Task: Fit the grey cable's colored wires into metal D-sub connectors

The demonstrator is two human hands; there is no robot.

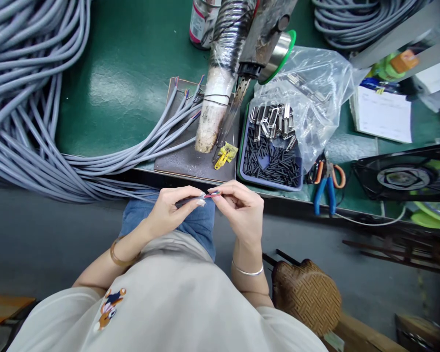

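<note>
Close to the bench's front edge, my left hand (176,205) is closed in a pinch on the end of a grey cable (185,200). Thin coloured wires (212,194), one of them red, stick out of that end. My right hand (242,208) pinches these wires between thumb and fingertips. Both hands are almost touching, just above my lap. More grey cables (139,151) lie beyond them, their stripped ends resting on a dark board (194,164). A yellow clip (224,156) sits at the board's right side.
A soldering iron (238,98) and a foil-wrapped duct (214,107) point down over the board. To the right stand a bin (297,183) of black sleeves and metal connectors, pliers (326,188) and a fan (403,176). A large cable bundle (25,98) fills the left.
</note>
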